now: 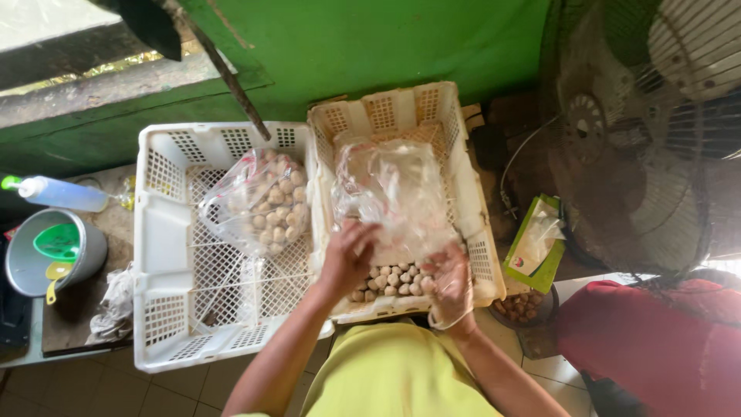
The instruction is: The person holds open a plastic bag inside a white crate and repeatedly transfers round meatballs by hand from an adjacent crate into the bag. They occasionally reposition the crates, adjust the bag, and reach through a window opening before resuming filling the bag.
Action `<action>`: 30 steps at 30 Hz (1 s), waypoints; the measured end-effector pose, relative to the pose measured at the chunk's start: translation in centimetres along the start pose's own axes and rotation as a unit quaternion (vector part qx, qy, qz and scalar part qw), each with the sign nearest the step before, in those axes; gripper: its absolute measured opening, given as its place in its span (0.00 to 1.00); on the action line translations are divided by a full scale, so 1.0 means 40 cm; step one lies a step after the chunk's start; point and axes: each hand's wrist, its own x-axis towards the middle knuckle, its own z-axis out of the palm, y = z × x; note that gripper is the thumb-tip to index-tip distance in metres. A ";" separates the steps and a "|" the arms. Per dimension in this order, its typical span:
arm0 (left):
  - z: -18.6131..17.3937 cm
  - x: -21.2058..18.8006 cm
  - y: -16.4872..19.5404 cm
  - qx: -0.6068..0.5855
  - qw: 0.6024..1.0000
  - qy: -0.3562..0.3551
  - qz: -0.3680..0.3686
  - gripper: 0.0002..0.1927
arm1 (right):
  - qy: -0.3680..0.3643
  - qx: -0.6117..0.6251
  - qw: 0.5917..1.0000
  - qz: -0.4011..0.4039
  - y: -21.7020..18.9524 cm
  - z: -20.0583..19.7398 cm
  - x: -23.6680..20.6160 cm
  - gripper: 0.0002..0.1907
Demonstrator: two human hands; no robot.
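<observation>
In the right-hand white crate [471, 224], left hand [349, 259] and right hand [450, 279], both grips closed, hold a clear bag [390, 197] mouth-down over loose pale balls [392, 279], apparently filling it.

Two crates stand side by side, touching along one wall. The left crate [162, 232] holds a filled bag of balls [266, 202] in its rear right part. The right crate [463, 166] holds a plastic bag [390, 193] in its middle and loose balls [394, 279] along its near edge. The left hand [347, 259] and the right hand [450, 282] rest inside the right crate, at the near edge of the plastic bag, above the loose balls. Left of the left crate, a pot [50, 255] sits on the counter [73, 309], with a bottle [58, 193] lying behind it. Right of the right crate lie a tissue box [534, 245] and, nearer, a bowl [523, 307]. A fan [641, 131] stands at far right.
</observation>
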 end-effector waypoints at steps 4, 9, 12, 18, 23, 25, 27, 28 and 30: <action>-0.063 -0.102 0.075 0.176 0.970 -0.076 0.153 0.19 | 0.004 0.016 0.997 0.073 0.049 -0.029 -0.006 0.43; -0.138 -0.218 0.036 0.066 0.982 -0.091 0.154 0.22 | 0.032 -0.023 0.989 0.141 0.122 -0.097 -0.073 0.16; -0.194 -0.270 -0.023 -0.106 0.993 0.050 0.025 0.12 | 0.089 0.071 0.971 0.211 0.122 -0.103 -0.067 0.17; -0.269 -0.184 -0.118 -0.309 0.911 0.052 -0.269 0.28 | 0.114 0.261 0.926 0.249 0.053 -0.060 0.004 0.20; -0.189 -0.153 -0.079 -0.544 0.739 -0.145 -0.371 0.34 | 0.115 0.305 0.914 0.243 0.013 -0.035 0.024 0.22; -0.158 -0.176 -0.063 -0.594 0.693 -0.206 -0.353 0.31 | 0.115 0.313 0.911 0.244 0.013 -0.037 0.021 0.23; -0.154 -0.210 -0.061 -0.621 0.670 -0.223 -0.340 0.25 | 0.116 0.322 0.907 0.245 0.019 -0.042 0.015 0.24; -0.158 -0.226 -0.063 -0.633 0.659 -0.230 -0.334 0.22 | 0.116 0.325 0.905 0.247 0.021 -0.044 0.011 0.24; -0.182 -0.257 -0.072 -0.602 0.738 -0.130 -0.276 0.16 | 0.114 0.330 0.900 0.261 0.024 -0.046 -0.001 0.25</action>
